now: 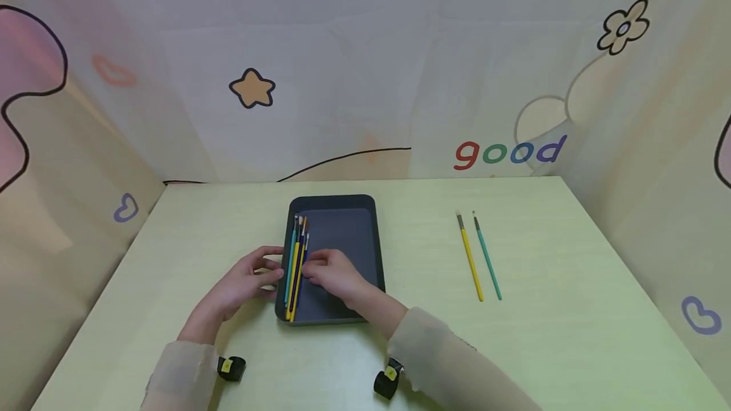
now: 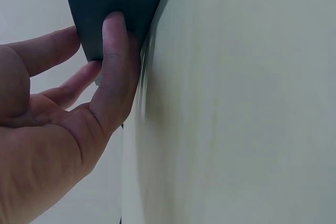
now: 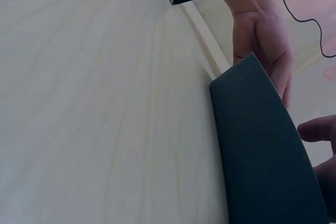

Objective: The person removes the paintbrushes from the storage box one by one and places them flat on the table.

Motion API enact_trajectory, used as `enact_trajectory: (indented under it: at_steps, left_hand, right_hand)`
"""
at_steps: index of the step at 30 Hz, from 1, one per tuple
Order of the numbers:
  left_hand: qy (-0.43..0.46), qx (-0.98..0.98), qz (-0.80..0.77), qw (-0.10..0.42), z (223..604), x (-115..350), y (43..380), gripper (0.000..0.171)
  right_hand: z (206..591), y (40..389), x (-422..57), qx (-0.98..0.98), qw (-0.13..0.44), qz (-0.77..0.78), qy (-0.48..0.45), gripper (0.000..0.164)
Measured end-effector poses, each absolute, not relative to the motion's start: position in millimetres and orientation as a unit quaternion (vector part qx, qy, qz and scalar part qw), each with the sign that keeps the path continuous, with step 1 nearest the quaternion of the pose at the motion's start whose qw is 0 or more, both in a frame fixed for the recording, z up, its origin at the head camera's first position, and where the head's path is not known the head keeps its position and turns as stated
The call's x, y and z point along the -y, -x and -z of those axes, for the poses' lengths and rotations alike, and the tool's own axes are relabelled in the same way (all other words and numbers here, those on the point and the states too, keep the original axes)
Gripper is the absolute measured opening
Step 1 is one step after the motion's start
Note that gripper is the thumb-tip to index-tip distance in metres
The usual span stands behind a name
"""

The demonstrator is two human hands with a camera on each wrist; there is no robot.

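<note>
A dark grey tray lies on the table, and a bundle of paintbrushes with yellow, teal and dark blue handles lies along its left side. My left hand holds the tray's left edge, its fingers against the outer wall in the left wrist view. Reaching over the tray, my right hand has curled fingers at the bundle's right side, pinching a dark blue paintbrush whose lower part they hide. The right wrist view shows the tray's outer side and a few fingertips.
To the right of the tray, a yellow paintbrush and a teal paintbrush lie side by side on the pale wooden table. A printed curtain stands behind the table and along both sides. Black wrist cameras hang below the sleeves.
</note>
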State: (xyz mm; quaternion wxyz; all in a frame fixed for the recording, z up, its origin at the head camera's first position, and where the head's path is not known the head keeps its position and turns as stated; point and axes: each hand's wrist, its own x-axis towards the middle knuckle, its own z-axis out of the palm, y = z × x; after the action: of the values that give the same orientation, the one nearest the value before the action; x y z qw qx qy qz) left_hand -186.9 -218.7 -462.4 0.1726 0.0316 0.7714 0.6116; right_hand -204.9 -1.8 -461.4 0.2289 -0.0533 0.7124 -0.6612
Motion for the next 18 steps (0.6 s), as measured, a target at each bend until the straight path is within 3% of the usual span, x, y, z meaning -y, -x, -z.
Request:
enact_trajectory:
  at_steps: [18]
  left_hand:
    - [-0.029,-0.775,-0.606,0.176,460.8,215.8,187.4,0.05]
  right_hand:
    - [475.2,206.8,26.5,-0.742,0.166,0.647,0.049,0.038]
